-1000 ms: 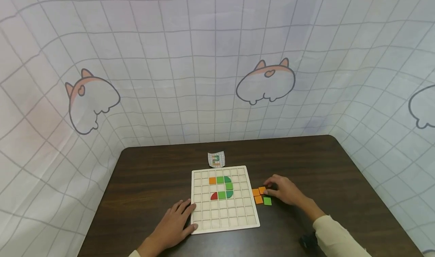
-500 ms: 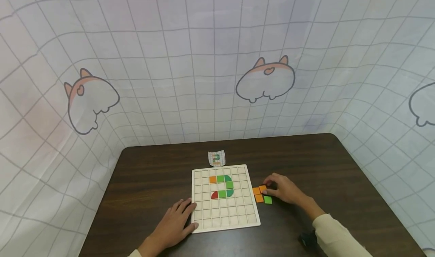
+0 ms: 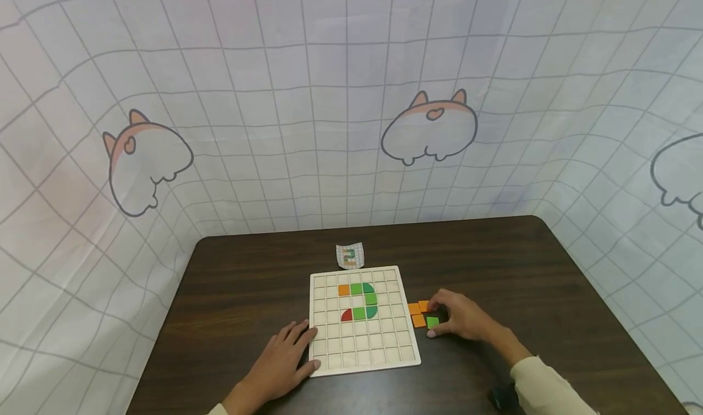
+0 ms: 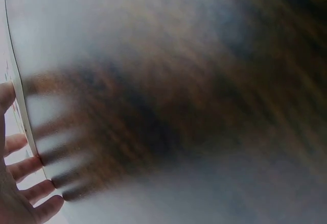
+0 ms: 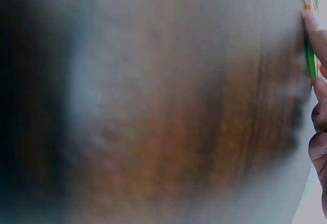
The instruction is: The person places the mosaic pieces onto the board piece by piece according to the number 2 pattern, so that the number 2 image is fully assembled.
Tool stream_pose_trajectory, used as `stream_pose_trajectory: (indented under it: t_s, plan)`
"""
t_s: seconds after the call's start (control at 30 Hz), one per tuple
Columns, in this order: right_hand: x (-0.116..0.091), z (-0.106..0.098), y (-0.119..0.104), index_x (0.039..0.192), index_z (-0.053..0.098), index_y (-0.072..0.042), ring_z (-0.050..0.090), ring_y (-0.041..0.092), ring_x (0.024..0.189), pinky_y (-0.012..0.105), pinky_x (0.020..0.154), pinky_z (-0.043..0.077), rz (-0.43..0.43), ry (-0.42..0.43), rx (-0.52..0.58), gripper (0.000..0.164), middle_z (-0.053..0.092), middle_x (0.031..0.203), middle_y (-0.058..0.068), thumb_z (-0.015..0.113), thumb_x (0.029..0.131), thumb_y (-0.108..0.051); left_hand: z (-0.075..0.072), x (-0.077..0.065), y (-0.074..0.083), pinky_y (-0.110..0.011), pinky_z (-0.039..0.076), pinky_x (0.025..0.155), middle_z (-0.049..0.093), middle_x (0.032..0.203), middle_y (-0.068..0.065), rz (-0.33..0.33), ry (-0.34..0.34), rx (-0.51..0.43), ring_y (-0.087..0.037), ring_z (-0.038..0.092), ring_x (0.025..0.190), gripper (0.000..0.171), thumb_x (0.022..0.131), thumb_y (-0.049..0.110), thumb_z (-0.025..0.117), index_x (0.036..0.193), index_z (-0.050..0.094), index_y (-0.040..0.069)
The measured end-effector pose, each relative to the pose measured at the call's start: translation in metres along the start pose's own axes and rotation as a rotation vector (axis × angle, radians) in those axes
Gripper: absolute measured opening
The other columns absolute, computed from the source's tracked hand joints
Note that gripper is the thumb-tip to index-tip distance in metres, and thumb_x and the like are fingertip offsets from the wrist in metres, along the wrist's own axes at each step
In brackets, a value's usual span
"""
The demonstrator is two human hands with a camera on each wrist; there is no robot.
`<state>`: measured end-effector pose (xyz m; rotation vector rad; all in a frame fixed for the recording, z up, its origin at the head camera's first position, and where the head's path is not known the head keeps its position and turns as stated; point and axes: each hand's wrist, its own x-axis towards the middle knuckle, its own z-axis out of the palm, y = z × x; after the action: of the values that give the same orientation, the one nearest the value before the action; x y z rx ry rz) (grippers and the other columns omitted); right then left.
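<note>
A cream grid board (image 3: 364, 343) lies on the dark table, with orange, green and red pieces set in some of its squares. At the board's left edge rests my left hand (image 3: 279, 359), fingers spread and thumb on the rim. Right of the board, my right hand (image 3: 462, 317) pinches a green square tile (image 3: 432, 322) between thumb and index finger. The right wrist view shows that green tile (image 5: 310, 55) edge-on between the fingertips. Orange square tiles (image 3: 418, 321) lie beside it, against the board's right edge; the fingers partly cover one.
A small paper card (image 3: 350, 256) with a coloured figure printed on a grid lies just behind the board. A dark object (image 3: 502, 398) sits by the right sleeve. White grid-patterned cloth (image 3: 307, 128) surrounds the table (image 3: 241, 281) at the back and sides.
My right hand has shifted from the upper orange tile toward me, and its thumb and index finger now straddle the green tile. The left hand has stayed still.
</note>
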<state>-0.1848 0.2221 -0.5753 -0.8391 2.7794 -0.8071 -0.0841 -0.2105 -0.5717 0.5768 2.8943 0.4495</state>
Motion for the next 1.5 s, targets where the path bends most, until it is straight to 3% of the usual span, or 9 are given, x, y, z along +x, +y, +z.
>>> stream_pose_trajectory:
  t_s: [0.27, 0.53, 0.8, 1.07, 1.3, 1.5]
  plan:
    - [-0.008, 0.004, -0.003, 0.104, 0.073, -0.019, 0.058, 0.005, 0.089, 0.033, 0.080, 0.053, 0.017, 0.056, -0.027, 0.040, 0.061, 0.099, -0.012, 0.082, 0.078, -0.049, 0.000, 0.000, 0.000, -0.066, 0.040, 0.102, 0.042, 0.155, -0.014, 0.001, 0.007, 0.002, -0.044, 0.042, 0.140, 0.067, 0.097, 0.057, 0.057, 0.149, 0.047, 0.017]
    - [-0.015, 0.009, -0.003, 0.104, 0.079, -0.018, 0.052, 0.003, 0.084, 0.025, 0.071, 0.047, -0.063, 0.141, -0.032, 0.028, 0.057, 0.104, -0.010, 0.083, 0.082, -0.034, 0.001, 0.000, -0.002, -0.066, 0.040, 0.102, 0.041, 0.156, -0.014, 0.004, 0.000, -0.002, -0.044, 0.041, 0.141, 0.067, 0.098, 0.057, 0.056, 0.150, 0.046, 0.017]
    - [-0.015, 0.008, -0.008, 0.103, 0.071, -0.023, 0.061, 0.008, 0.093, 0.039, 0.084, 0.055, 0.050, 0.082, -0.053, 0.025, 0.064, 0.103, -0.010, 0.081, 0.084, -0.037, 0.001, -0.001, -0.001, -0.066, 0.040, 0.102, 0.042, 0.156, -0.015, 0.003, -0.002, -0.010, -0.044, 0.041, 0.140, 0.066, 0.097, 0.056, 0.057, 0.150, 0.047, 0.017]
    - [-0.016, 0.008, -0.010, 0.108, 0.073, -0.019, 0.052, 0.004, 0.079, 0.025, 0.071, 0.047, 0.090, 0.070, -0.040, 0.032, 0.060, 0.092, -0.012, 0.079, 0.085, -0.040, 0.001, 0.000, 0.001, -0.064, 0.041, 0.103, 0.043, 0.155, -0.014, -0.018, -0.008, 0.020, -0.043, 0.042, 0.140, 0.067, 0.096, 0.057, 0.058, 0.149, 0.048, 0.018]
    - [-0.014, 0.007, -0.009, 0.106, 0.071, -0.019, 0.049, 0.001, 0.068, 0.022, 0.062, 0.042, 0.103, 0.031, 0.006, 0.028, 0.058, 0.079, -0.014, 0.076, 0.088, -0.040, 0.000, 0.000, 0.000, -0.066, 0.041, 0.102, 0.044, 0.155, -0.014, -0.004, 0.008, 0.015, -0.044, 0.042, 0.139, 0.067, 0.096, 0.056, 0.059, 0.149, 0.048, 0.017]
    - [-0.010, 0.007, -0.014, 0.110, 0.071, -0.019, 0.049, 0.002, 0.070, 0.022, 0.062, 0.041, 0.074, 0.045, 0.075, 0.025, 0.065, 0.088, -0.012, 0.073, 0.093, -0.036, 0.000, 0.000, 0.001, -0.066, 0.040, 0.103, 0.042, 0.155, -0.014, -0.006, -0.001, 0.015, -0.043, 0.041, 0.140, 0.066, 0.097, 0.055, 0.059, 0.149, 0.048, 0.017]
